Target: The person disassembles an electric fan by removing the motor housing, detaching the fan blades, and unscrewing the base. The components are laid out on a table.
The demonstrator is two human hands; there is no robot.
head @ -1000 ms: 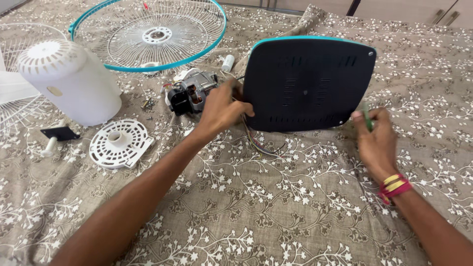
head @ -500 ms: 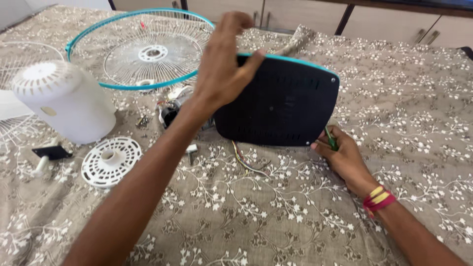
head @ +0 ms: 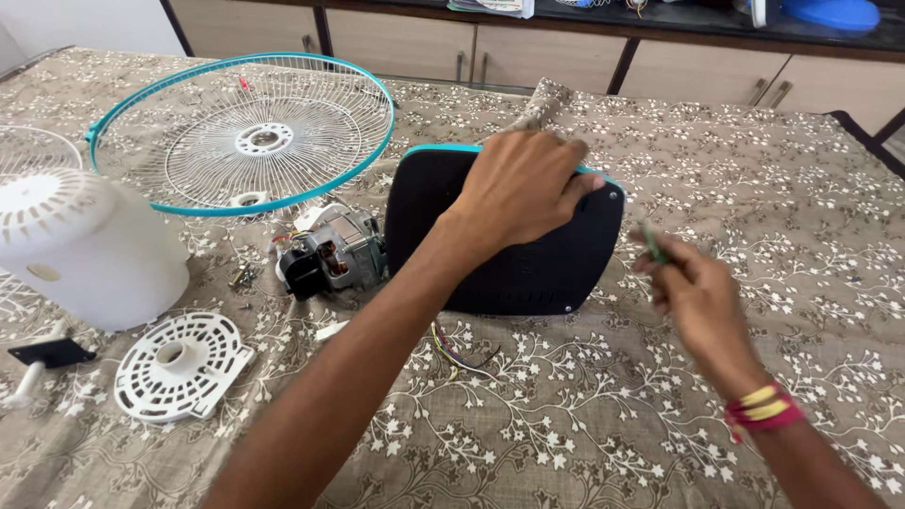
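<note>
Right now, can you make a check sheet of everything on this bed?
Surface: flowered brown cloth.
Job's things: dark base with teal edge, propped up; motor beside it.
Clutter: teal-rimmed grille, white housing, round white plate, screws.
Grippers: left hand grips the base's top edge; right hand holds a thin green tool, blurred.
Cables: coloured wires under the base.
Surroundings: beige cabinets behind.

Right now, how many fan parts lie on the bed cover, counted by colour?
White: 3 (motor cover, round vented disc, grille at the left edge)
White with teal rim: 1 (grille)
Black with teal edge: 1 (base)
Grey metal: 1 (motor)
Total: 6
</note>
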